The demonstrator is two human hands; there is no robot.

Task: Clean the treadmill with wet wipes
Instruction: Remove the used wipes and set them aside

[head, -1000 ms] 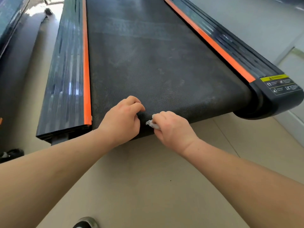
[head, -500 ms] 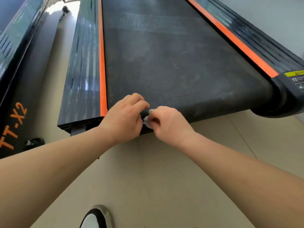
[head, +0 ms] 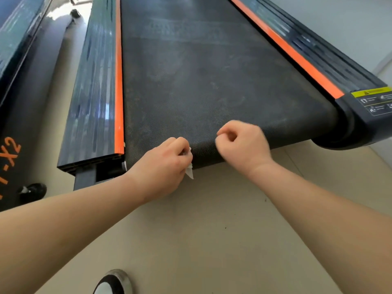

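Observation:
The treadmill's dark, dusty belt [head: 201, 77] runs away from me between black side rails with orange strips [head: 118, 81]. At the belt's near end my left hand [head: 161, 168] holds a crumpled white wet wipe [head: 189, 170], whose corner hangs below the fingers against the belt's rear edge. To its right, my right hand [head: 241, 145] hovers over the belt's rear edge with its fingers curled and nothing in it.
A second black machine with orange lettering [head: 10, 158] stands at the left, close beside the treadmill. The right rear end cap [head: 364, 115] carries a yellow warning label. Beige floor [head: 212, 230] lies below my arms, and my shoe tip [head: 112, 283] shows at the bottom.
The wipe has passed from my right hand to my left. My right hand has let go and moved right, away from the left. The view has shifted left.

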